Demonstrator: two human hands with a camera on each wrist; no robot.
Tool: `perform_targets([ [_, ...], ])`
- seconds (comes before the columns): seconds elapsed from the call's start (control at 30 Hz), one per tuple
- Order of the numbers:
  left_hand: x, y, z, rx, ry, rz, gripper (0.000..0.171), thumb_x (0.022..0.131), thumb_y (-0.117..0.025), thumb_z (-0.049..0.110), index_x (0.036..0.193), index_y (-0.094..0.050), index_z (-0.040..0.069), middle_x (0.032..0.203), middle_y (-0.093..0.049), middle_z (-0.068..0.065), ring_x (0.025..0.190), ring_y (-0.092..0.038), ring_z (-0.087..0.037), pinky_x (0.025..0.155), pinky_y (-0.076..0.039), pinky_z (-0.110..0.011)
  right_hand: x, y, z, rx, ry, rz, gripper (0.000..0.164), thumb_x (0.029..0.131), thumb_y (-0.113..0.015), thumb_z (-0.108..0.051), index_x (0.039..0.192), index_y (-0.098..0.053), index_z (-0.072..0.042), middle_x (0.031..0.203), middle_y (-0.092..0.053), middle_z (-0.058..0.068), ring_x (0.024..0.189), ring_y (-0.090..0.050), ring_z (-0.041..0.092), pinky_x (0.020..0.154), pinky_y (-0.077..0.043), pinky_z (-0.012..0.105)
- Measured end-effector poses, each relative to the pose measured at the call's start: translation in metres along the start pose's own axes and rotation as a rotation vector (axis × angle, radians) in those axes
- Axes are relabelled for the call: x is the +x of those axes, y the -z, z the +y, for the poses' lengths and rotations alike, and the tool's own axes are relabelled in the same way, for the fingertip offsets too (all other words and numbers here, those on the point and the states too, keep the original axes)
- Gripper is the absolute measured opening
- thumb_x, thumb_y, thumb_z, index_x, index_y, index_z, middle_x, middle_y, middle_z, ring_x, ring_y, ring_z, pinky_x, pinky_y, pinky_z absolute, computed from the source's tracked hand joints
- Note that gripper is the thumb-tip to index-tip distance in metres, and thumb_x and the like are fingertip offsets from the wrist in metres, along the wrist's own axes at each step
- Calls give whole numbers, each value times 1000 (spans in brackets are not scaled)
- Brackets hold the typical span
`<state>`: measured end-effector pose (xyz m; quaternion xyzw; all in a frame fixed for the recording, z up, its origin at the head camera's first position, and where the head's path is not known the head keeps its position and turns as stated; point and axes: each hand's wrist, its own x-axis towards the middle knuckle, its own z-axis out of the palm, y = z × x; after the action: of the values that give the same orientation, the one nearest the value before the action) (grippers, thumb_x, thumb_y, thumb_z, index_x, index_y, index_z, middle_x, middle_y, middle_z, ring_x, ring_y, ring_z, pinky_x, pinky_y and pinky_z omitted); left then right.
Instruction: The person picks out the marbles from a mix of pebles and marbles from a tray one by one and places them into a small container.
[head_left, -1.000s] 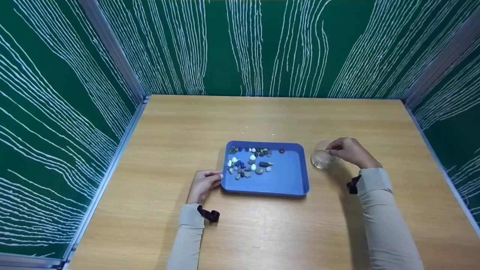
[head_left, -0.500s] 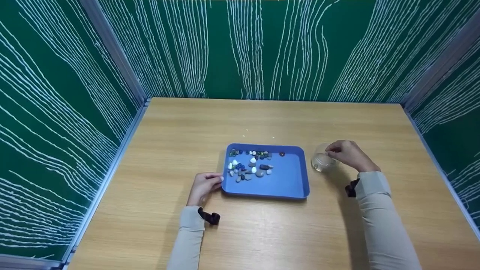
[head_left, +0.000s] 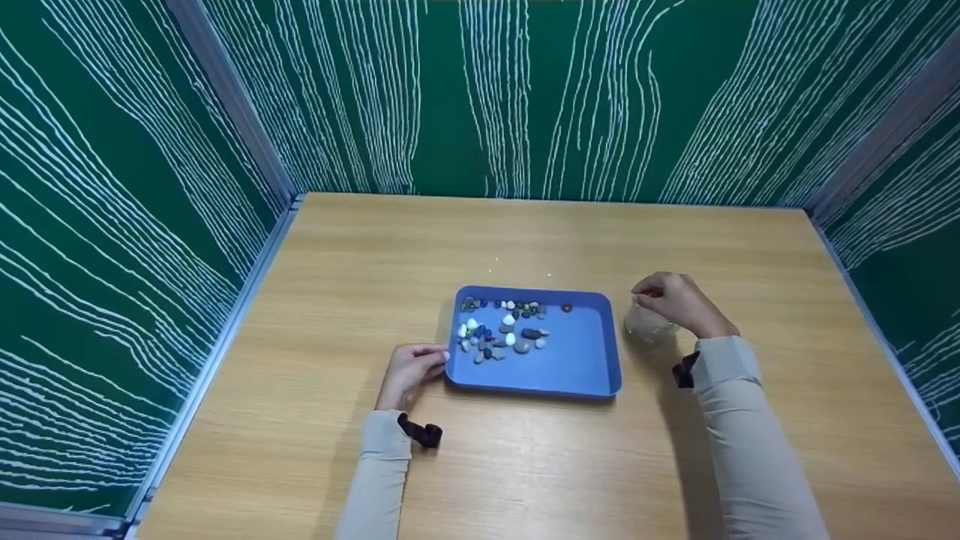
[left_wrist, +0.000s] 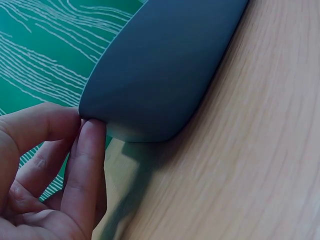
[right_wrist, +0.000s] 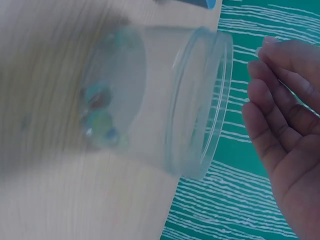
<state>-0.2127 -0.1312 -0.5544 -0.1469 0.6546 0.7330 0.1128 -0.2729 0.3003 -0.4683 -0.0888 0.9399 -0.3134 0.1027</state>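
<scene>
A blue tray lies on the table, with small stones and glass marbles grouped mostly in its left half. My left hand pinches the tray's left wall between thumb and fingers. In the left wrist view, that hand has its fingertips at the tray's corner. Right of the tray stands a clear jar, uncapped. Several marbles lie at its bottom in the right wrist view. My right hand is over the jar's mouth, fingers loosely bent and fingertips close together. Nothing shows between those fingers.
One reddish-brown piece sits apart near the tray's back right. Tiny white bits lie on the wooden table behind the tray. Green panels with white lines enclose the table at the back and sides.
My right hand has shifted left over the jar, towards the tray. The left hand keeps its hold on the tray, which has stayed in place.
</scene>
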Motion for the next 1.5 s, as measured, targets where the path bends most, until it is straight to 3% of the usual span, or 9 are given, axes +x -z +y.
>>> perform_targets([
  [0.2,2,-1,1,27,-2,14,27,83,-67,-4,108,-67,-12,107,-69,-21,82,-68,-14,77,-61,-25,10,-5,-13,0,58,21,24,96,-57,-13,113,-67,0,110,-66,19,96,-62,29,84,-58,44],
  [0.73,1,0,4,16,22,4,25,82,-66,-6,107,-68,-10,106,-69,-20,83,-69,-16,80,-61,-28,35,-30,-47,19,63,-2,23,95,-59,-14,114,-68,-3,112,-66,16,97,-62,27,89,-57,45],
  [1.03,0,0,0,11,16,13,24,82,-66,-6,106,-68,-10,104,-70,-20,84,-69,-18,81,-61,-29,46,-49,-63,27,25,-55,25,95,-59,-16,117,-67,-6,115,-66,14,100,-61,28,93,-55,46],
  [1.2,0,0,-1,-2,-11,6,25,83,-65,-8,107,-67,-12,105,-69,-22,85,-69,-17,80,-61,-29,51,-57,-69,40,60,-60,23,94,-60,-13,114,-69,-4,109,-67,13,95,-63,27,88,-57,44],
  [1.5,1,0,0,18,9,6,24,83,-67,-5,107,-68,-10,106,-70,-21,84,-69,-16,81,-61,-29,59,-70,-79,56,61,-107,23,94,-60,-10,114,-68,-3,106,-68,13,92,-66,29,84,-59,40],
])
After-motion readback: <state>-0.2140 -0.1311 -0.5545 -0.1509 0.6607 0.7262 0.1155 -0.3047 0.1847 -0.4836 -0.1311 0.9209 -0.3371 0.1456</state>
